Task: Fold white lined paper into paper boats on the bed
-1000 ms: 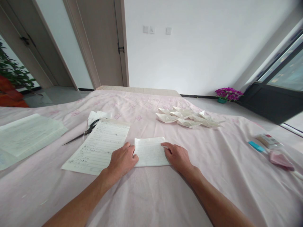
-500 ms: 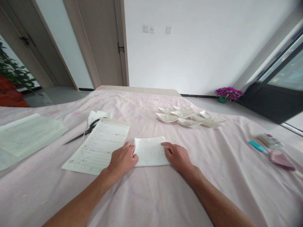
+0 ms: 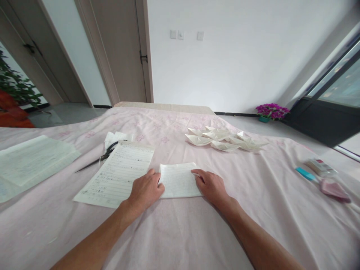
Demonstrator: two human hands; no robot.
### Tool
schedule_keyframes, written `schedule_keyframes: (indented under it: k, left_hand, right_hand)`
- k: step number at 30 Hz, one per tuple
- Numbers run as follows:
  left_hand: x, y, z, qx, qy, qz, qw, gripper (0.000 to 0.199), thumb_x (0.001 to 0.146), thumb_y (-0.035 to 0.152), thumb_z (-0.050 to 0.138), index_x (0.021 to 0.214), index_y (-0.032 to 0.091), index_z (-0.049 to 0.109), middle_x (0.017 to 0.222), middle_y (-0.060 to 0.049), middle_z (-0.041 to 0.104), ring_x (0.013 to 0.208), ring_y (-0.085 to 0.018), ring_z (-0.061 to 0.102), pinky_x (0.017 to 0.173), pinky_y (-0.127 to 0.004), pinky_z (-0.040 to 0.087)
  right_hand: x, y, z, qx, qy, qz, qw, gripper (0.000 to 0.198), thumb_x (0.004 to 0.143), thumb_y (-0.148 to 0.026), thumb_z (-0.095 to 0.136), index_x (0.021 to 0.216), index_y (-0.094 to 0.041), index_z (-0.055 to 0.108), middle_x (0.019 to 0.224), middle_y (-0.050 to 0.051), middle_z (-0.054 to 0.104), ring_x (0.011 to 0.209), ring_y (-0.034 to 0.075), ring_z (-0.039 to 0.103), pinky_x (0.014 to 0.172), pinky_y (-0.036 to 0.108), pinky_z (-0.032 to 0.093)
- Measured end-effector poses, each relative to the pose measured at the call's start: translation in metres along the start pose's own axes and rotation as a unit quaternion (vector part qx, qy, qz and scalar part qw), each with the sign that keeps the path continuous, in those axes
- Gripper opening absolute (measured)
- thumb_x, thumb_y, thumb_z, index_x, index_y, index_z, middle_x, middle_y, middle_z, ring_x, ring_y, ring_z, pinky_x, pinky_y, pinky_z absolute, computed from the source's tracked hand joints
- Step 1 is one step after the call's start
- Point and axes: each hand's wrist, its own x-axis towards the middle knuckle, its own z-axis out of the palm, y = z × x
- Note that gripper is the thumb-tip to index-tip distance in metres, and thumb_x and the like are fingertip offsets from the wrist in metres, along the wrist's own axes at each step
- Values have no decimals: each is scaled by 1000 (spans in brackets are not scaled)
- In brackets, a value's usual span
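Note:
A folded sheet of lined paper lies flat on the pink cloth in front of me. Its left edge is gripped by my left hand, the fingers curled with the thumb alongside. On the opposite side my right hand is closed on the right edge, its index finger bent over the paper near the top corner. Left of my left hand is a written sheet, partly under that hand's wrist. Beyond the folded paper sits a cluster of several folded paper boats.
Black-handled scissors lie partly under the written sheet, beside a white crumpled item. More paper sheets are at far left. On the right are a blue object, a clear packet and a pink cloth piece.

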Motion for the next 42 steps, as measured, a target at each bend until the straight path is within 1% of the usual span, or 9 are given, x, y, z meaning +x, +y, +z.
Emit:
schedule_keyframes:
  k: [12,21,30,38,40,42]
  left_hand:
    - [-1,-2,0,6,8,17,1000,15,85,27,44,79,20,56,90,-2,58,75,-15,59,57,-27,35]
    - [0,-3,4,10,19,25,999,16,85,28,43,79,20,55,90,-2,58,74,-16,59,57,-27,35]
    - [-1,2,-1,13,-2,-4,1000,18,86,29,42,82,20,57,94,-4,59,78,-17,62,60,-28,39]
    - [-2,1,-5,11,-19,-5,1000,19,86,29,41,83,19,57,96,-5,60,78,-19,63,60,-29,41]
    - [-3,1,-6,8,-19,-9,1000,18,86,29,42,85,19,57,96,-5,60,79,-20,64,60,-29,41]
    - [-3,2,-6,0,-12,-16,1000,17,85,29,43,90,19,56,99,-5,61,81,-20,64,59,-29,41]
  right_hand:
    - [0,1,2,-3,4,-5,1000,35,92,-27,44,119,-30,66,94,2,75,85,19,68,71,27,39]
    - [0,1,2,-8,2,-4,1000,35,92,-27,43,120,-30,65,94,2,74,85,18,67,72,26,39]
    - [0,0,1,-11,-2,-3,1000,36,92,-27,43,120,-30,65,94,2,74,85,18,68,72,26,39]
    - [0,0,0,-10,0,-7,1000,36,92,-26,43,120,-30,65,95,3,74,87,19,68,73,27,40]
    - [-1,1,1,-11,-2,-6,1000,36,93,-27,43,120,-30,65,95,3,74,86,19,67,73,27,39]
    - [-1,1,1,-11,-1,-8,1000,36,93,-27,42,121,-30,65,94,3,74,86,19,67,73,27,39]
